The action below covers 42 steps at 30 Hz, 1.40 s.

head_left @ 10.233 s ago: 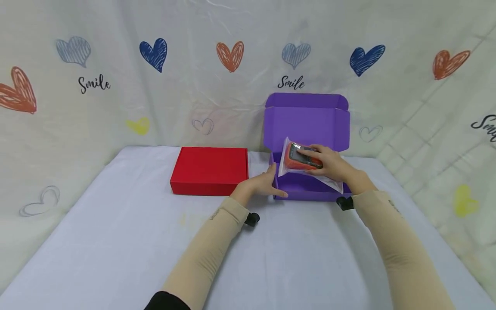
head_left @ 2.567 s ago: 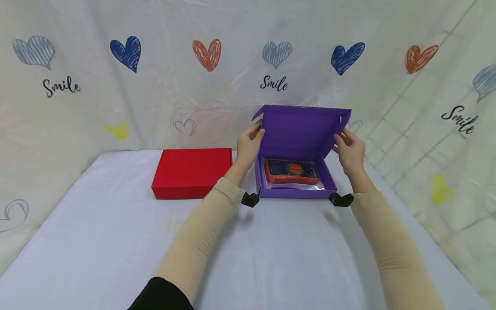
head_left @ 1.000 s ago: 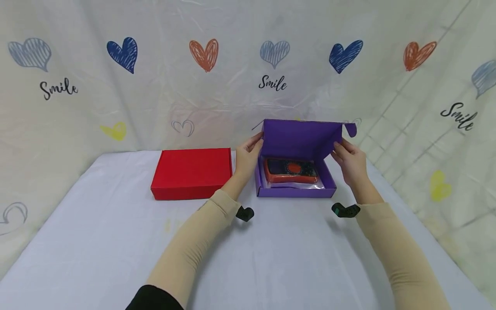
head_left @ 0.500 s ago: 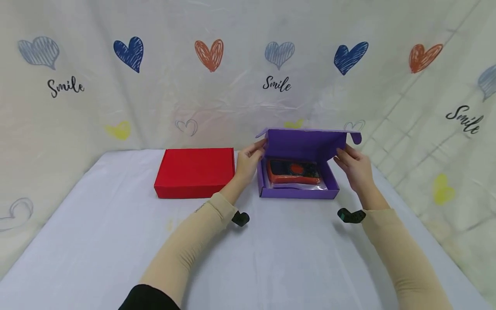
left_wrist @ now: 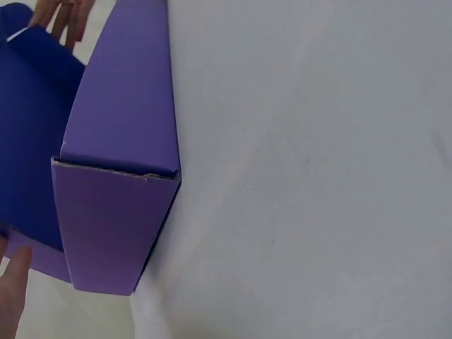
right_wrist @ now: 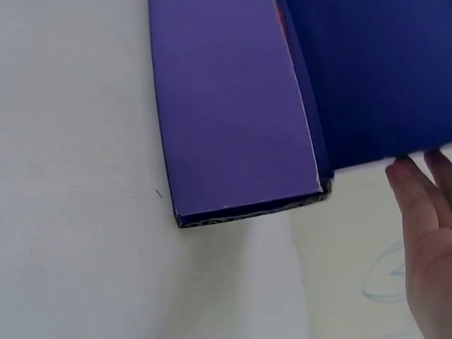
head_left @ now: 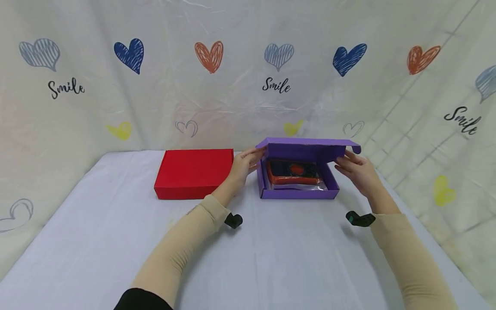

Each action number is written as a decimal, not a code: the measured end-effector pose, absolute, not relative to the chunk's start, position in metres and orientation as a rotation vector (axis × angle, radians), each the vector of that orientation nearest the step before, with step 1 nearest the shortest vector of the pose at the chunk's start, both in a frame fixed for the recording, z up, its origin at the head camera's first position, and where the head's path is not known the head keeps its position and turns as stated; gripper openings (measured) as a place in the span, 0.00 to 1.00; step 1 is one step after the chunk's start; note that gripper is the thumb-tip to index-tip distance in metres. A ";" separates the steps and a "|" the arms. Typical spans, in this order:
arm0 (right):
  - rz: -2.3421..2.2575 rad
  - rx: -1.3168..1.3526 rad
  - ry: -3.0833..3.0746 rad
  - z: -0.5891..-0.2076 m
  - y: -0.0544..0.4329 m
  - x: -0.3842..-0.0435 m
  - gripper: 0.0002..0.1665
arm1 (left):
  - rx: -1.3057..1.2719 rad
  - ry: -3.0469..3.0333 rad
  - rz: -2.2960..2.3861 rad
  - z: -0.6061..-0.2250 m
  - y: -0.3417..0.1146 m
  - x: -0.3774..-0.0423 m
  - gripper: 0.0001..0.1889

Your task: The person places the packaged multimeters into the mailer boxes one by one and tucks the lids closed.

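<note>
On white cloth (head_left: 279, 258), purple box (head_left: 298, 194), lid (head_left: 302, 150) ajar

Markings on orange-cased device (head_left: 294, 169) too small and shadowed to read, purple box (head_left: 298, 194) cropped in both wrist views, left hand (left_wrist: 13, 289) and right hand (right_wrist: 427, 236) each cut off in their own wrist view, sleeves (head_left: 412, 258) cut by head view's bottom edge.

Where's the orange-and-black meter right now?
In the head view, right of centre, the meter lies inside the purple box, beneath its partly open lid. The red box sits to the left of the purple one.
</note>
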State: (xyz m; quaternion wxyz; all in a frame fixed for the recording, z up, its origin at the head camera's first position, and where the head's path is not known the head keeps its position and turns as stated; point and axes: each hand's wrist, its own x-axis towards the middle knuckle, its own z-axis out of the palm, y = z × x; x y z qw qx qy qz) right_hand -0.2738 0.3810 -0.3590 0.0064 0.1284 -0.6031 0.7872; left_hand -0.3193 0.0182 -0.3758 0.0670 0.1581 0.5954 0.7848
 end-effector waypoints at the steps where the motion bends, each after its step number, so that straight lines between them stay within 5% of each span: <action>1: 2.514 0.447 -1.860 -0.360 0.383 -0.274 0.23 | 0.478 1.780 2.352 -0.375 0.016 -0.319 0.22; 16: 2.668 1.120 -1.869 -0.367 0.408 -0.270 0.33 | 0.345 1.747 2.314 -0.358 0.011 -0.318 0.25; 22: 2.720 1.006 -1.916 -0.357 0.405 -0.269 0.39 | 0.388 1.809 2.171 -0.352 0.005 -0.321 0.30; 32: 2.918 0.659 -1.777 -0.346 0.399 -0.267 0.20 | 0.378 1.984 2.005 -0.341 0.012 -0.315 0.31; 42: 2.662 0.850 -2.131 -0.345 0.405 -0.266 0.27 | 0.450 2.026 1.901 -0.344 0.015 -0.308 0.32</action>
